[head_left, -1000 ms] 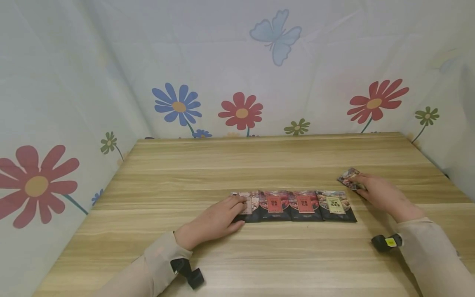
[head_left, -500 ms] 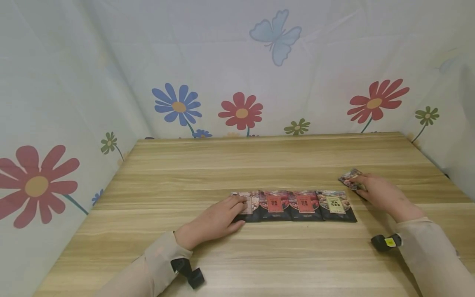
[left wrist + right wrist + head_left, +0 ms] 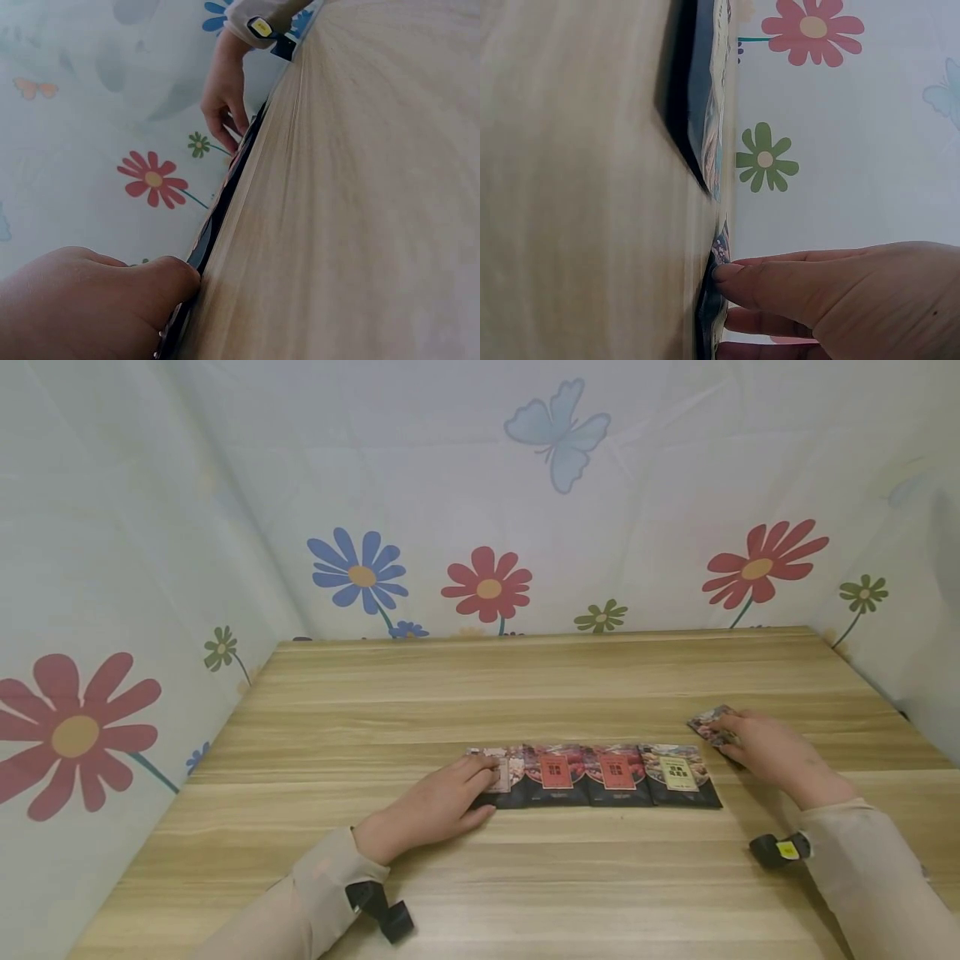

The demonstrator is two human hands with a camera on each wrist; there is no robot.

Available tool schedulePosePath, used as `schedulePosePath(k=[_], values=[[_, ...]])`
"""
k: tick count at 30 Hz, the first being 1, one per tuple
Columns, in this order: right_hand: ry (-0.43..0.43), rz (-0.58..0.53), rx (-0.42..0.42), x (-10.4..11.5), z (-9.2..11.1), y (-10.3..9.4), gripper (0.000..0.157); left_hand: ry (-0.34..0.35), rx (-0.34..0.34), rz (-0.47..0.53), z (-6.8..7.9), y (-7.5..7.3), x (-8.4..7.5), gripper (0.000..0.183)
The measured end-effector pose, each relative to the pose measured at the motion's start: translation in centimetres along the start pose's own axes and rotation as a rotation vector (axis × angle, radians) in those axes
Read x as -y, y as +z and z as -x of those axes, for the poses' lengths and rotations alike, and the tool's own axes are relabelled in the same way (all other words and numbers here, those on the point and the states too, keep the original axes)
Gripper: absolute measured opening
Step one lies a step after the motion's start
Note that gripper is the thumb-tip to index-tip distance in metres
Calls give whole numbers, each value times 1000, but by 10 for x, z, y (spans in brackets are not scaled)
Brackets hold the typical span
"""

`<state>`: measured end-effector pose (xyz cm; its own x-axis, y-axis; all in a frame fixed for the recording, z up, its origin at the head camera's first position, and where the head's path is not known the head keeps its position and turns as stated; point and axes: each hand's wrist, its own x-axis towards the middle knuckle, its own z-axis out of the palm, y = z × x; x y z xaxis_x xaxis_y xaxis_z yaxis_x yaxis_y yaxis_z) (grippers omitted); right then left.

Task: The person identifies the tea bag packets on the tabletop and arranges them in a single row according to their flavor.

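In the head view, flat tea sachets with dark lower bands lie in an overlapping row. The pink-labelled sachet (image 3: 516,768) is at the left end. Beside it come two red-labelled sachets (image 3: 553,773), then a yellow-labelled sachet (image 3: 681,777) at the right end. My left hand (image 3: 438,797) rests on the pink-labelled sachet, covering its left part, thumb by the near edge. Behind and right of the row, my right hand (image 3: 772,756) pinches a patterned sachet (image 3: 705,723), mostly hidden under the fingers. The right wrist view shows the thumb against this sachet's dark edge (image 3: 706,315), low at the tabletop.
A wood-grain table (image 3: 420,702) carries everything. Behind it hangs a pale curtain (image 3: 420,460) printed with flowers and a butterfly. Each sleeve cuff bears a black wrist camera, the left one (image 3: 381,912) and the right one (image 3: 780,850), both low over the table.
The sachet under my right hand has slid slightly right and towards me, turning a little. My left hand and the row of sachets have stayed still.
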<state>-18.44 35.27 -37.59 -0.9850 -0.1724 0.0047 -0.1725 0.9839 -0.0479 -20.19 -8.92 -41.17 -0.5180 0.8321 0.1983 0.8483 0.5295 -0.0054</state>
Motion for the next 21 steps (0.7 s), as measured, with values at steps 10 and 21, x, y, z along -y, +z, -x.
schedulePosePath(k=[10, 21], values=[[10, 19, 2, 4, 2, -2, 33, -3, -2, 2, 0, 0, 0, 39], [-3, 22, 12, 7, 4, -5, 30, -4, -4, 2, 1, -1, -1, 39]])
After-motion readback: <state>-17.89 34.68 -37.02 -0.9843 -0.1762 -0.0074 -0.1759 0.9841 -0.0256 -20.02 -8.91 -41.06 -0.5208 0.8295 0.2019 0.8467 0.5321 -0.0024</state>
